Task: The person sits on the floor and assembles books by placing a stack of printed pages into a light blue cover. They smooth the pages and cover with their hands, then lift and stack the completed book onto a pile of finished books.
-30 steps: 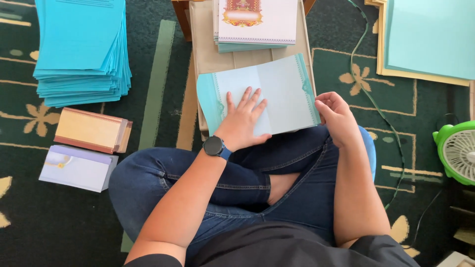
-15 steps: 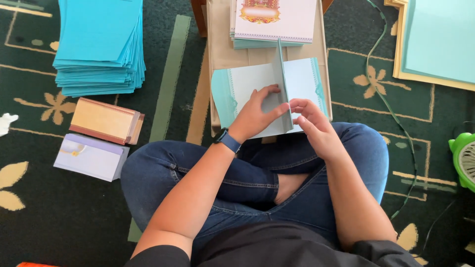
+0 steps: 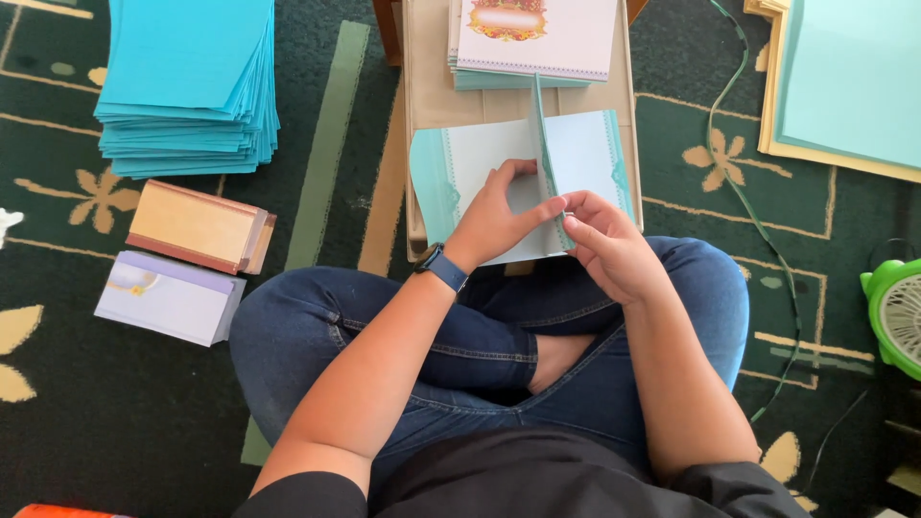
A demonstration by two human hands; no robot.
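The person sits cross-legged on a green patterned carpet [image 3: 58,422], and both hands work on a pale blue card [image 3: 480,158] that lies open on a low wooden board [image 3: 427,58] in front of the knees, near the board's front edge. The left hand [image 3: 494,216] lies flat on the card's middle panel, fingers spread narrowly, pressing it down. The right hand [image 3: 604,245] pinches the bottom of the card's right flap [image 3: 542,144] between thumb and fingertips; the flap stands nearly upright, half turned over.

To fold it well, the judgement is that the left hand should keep the middle panel pinned close to the crease, so the card does not slide on the board. The right hand should bring the flap over evenly, matching its bottom edge to the panel's bottom edge before pressing, then run along the crease from one end to the other.

Counted: one open card in hand; one pile of printed cards [image 3: 532,38] at the board's far edge, with a red-and-gold ornament on top; one tall stack of blue sheets [image 3: 182,86] on the carpet to the left; two small boxes beside it, one tan box [image 3: 197,225] and one lilac box [image 3: 168,297]; one pile of large pale sheets [image 3: 844,77] at the upper right; one green fan [image 3: 897,317] at the right edge, partly cut off; one thin green cord [image 3: 743,201] trailing over the carpet. How many sheets each pile holds cannot be told.
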